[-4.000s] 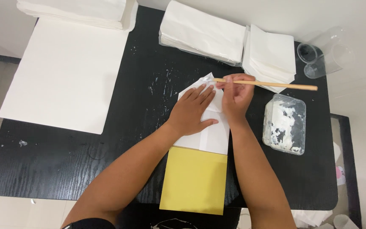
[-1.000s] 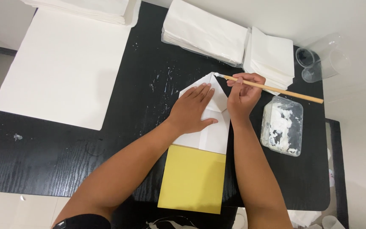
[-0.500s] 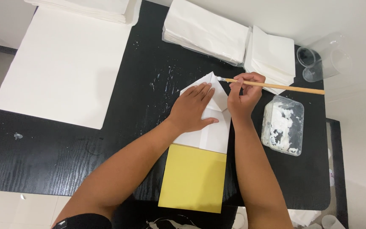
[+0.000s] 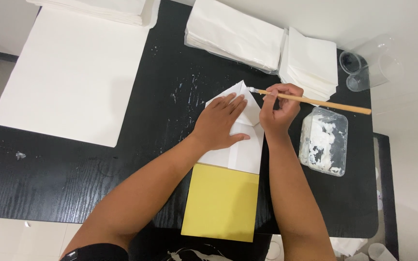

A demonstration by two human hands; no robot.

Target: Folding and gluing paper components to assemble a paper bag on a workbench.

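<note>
My left hand [image 4: 221, 123] lies flat, fingers spread, on a folded white paper [image 4: 242, 150] with a pointed top flap on the black table [image 4: 73, 179]. My right hand [image 4: 279, 108] grips a wooden-handled brush [image 4: 315, 102]; its white bristle tip touches the upper right edge of the flap. A yellow sheet [image 4: 221, 203] lies under the white paper and sticks out over the table's near edge.
A clear plastic tub of white paste [image 4: 325, 140] sits right of my right hand. Stacks of white paper [image 4: 235, 34] and smaller squares [image 4: 310, 60] lie at the back. A large white sheet [image 4: 73, 72] covers the left. Clear cups [image 4: 364, 67] lie at the far right.
The brush tip has slid along the flap's right edge toward the peak, and the handle has tilted slightly. My left hand stays pressed on the paper.
</note>
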